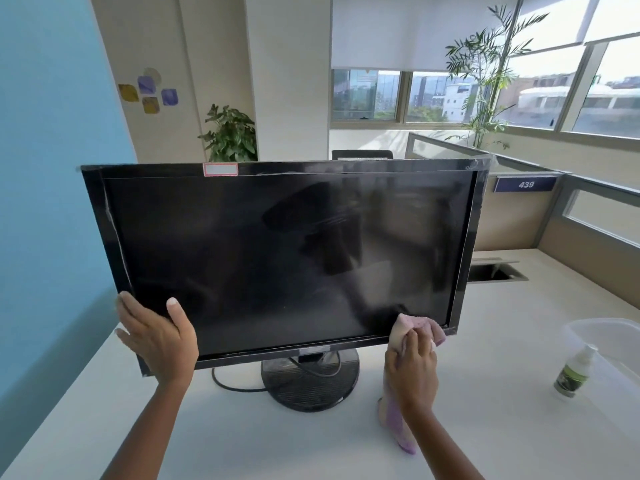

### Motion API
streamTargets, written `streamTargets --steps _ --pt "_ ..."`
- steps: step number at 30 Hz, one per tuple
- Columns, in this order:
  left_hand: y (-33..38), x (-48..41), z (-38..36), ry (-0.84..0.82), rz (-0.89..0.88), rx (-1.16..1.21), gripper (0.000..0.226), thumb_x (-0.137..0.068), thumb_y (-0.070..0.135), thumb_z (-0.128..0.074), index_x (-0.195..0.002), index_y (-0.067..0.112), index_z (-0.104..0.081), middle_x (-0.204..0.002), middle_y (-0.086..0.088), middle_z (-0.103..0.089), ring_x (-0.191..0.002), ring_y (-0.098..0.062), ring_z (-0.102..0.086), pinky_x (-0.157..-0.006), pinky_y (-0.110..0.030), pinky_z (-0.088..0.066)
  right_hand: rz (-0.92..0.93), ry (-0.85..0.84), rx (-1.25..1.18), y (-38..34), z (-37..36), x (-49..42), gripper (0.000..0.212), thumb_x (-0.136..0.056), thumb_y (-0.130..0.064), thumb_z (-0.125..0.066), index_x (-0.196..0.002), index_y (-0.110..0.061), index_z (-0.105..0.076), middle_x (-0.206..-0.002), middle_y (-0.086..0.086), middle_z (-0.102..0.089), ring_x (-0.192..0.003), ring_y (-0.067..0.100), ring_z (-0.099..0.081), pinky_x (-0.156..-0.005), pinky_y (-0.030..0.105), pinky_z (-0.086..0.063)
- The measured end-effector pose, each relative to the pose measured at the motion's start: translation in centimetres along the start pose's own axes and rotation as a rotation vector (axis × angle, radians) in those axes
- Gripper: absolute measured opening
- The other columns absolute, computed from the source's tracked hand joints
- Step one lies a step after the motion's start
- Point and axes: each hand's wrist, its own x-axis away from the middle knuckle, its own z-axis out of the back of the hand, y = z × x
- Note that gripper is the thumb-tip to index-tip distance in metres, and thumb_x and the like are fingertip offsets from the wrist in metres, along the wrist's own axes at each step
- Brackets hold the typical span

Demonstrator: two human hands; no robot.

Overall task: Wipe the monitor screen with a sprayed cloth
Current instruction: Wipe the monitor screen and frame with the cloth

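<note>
A black monitor (242, 258) stands on a round base on the white desk, its dark screen streaked and reflecting the room. My left hand (157, 337) grips its lower left corner, thumb on the screen and fingers around the bezel. My right hand (412, 372) is closed on a pink cloth (408, 325) and presses it against the screen's lower right corner. The cloth's loose end hangs down below my wrist. A small white spray bottle (573, 374) with a green label stands on the desk to the right, apart from both hands.
A clear plastic tub (613, 332) sits at the desk's right edge behind the bottle. A black cable (230, 384) loops from the monitor base (310, 382). A cable slot (497, 270) opens in the desk behind the monitor. Grey partitions stand behind and to the right.
</note>
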Motion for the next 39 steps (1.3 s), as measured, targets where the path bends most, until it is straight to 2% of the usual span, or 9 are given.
streamTargets --steps 7,11,13,16,18,23,29,34,39 --pt "-3.2 -0.8 0.5 -0.035 0.176 0.105 0.055 -0.093 0.035 -0.018 -0.129 -0.004 -0.032 -0.127 -0.034 -0.047 -0.113 -0.053 -0.044 -0.098 -0.06 -0.033 0.254 -0.119 0.017 -5.5 -1.8 4.0 0.048 -0.051 -0.001 -0.079 -0.095 -0.003 -0.061 -0.101 0.021 -0.064 -0.071 0.039 -0.063 -0.043 0.034 -0.05" --pt "-5.7 -0.3 1.0 -0.127 0.316 0.133 0.051 -0.099 0.031 -0.015 -0.126 -0.001 -0.044 -0.129 -0.03 -0.049 -0.118 -0.049 -0.044 -0.1 -0.052 -0.034 0.406 -0.216 0.063 -9.9 -3.2 6.6 0.055 -0.04 -0.012 -0.082 -0.092 -0.006 -0.065 -0.09 0.015 -0.067 -0.064 0.032 -0.065 -0.038 0.029 -0.05" --pt "-6.9 -0.2 1.3 -0.184 0.367 0.131 0.056 -0.099 0.034 -0.013 -0.124 -0.002 -0.046 -0.127 -0.031 -0.051 -0.117 -0.049 -0.045 -0.101 -0.052 -0.034 0.451 -0.277 0.092 -12.0 -4.2 7.8 0.053 -0.046 -0.018 -0.08 -0.095 -0.005 -0.065 -0.095 0.013 -0.066 -0.069 0.031 -0.066 -0.037 0.03 -0.05" --pt "-8.0 -0.4 1.8 -0.262 0.388 0.146 0.06 -0.099 0.036 -0.012 -0.116 -0.007 -0.051 -0.121 -0.035 -0.053 -0.114 -0.05 -0.046 -0.099 -0.053 -0.034 0.458 -0.45 0.07 -14.7 -6.0 9.8 0.052 -0.072 -0.024 -0.058 -0.121 -0.006 -0.051 -0.125 0.014 -0.051 -0.097 0.035 -0.058 -0.063 0.041 -0.056" --pt "-8.2 -0.7 2.1 -0.298 0.369 0.166 0.059 -0.099 0.036 -0.012 -0.123 -0.005 -0.049 -0.126 -0.033 -0.051 -0.118 -0.048 -0.044 -0.102 -0.052 -0.032 0.51 -0.509 0.072 -16.7 -7.2 11.0 0.055 -0.079 -0.026 -0.048 -0.13 -0.007 -0.04 -0.138 0.009 -0.038 -0.106 0.032 -0.051 -0.073 0.041 -0.054" --pt "-9.1 -1.4 2.7 -0.376 0.42 0.288 0.063 -0.097 0.043 -0.011 -0.129 0.002 -0.046 -0.133 -0.026 -0.05 -0.124 -0.04 -0.044 -0.106 -0.048 -0.032 0.682 -0.595 0.059 -22.0 -9.8 14.0 0.053 -0.084 -0.019 -0.044 -0.134 -0.008 -0.032 -0.136 0.012 -0.033 -0.1 0.036 -0.048 -0.074 0.043 -0.052" --pt "-9.3 -2.7 3.2 -0.523 0.534 0.431 0.066 -0.096 0.047 -0.009 -0.129 0.006 -0.048 -0.124 -0.023 -0.057 -0.115 -0.033 -0.053 -0.092 -0.036 -0.038 0.779 -0.652 0.029 -25.5 -11.3 15.6 0.045 -0.085 -0.01 -0.046 -0.129 -0.007 -0.037 -0.13 0.012 -0.036 -0.096 0.038 -0.051 -0.072 0.042 -0.05" --pt "-9.0 -4.1 3.4 -0.593 0.484 0.502 0.073 -0.092 0.053 -0.004 -0.124 0.008 -0.054 -0.118 -0.018 -0.062 -0.113 -0.035 -0.055 -0.096 -0.043 -0.044 0.926 -0.518 -0.077 -25.2 -8.8 12.6 0.034 -0.085 -0.013 -0.048 -0.119 -0.011 -0.048 -0.124 0.006 -0.043 -0.09 0.034 -0.056 -0.056 0.034 -0.043" --pt "-5.4 -6.7 3.5 -0.475 0.315 0.677 0.065 -0.095 0.047 -0.005 -0.124 0.012 -0.052 -0.114 -0.008 -0.059 -0.108 -0.029 -0.055 -0.087 -0.029 -0.04 1.016 -0.025 -0.174 -29.7 -3.1 5.8 0.036 -0.089 -0.026 -0.053 -0.123 -0.014 -0.053 -0.123 0.006 -0.054 -0.079 0.027 -0.057 -0.044 0.03 -0.046"
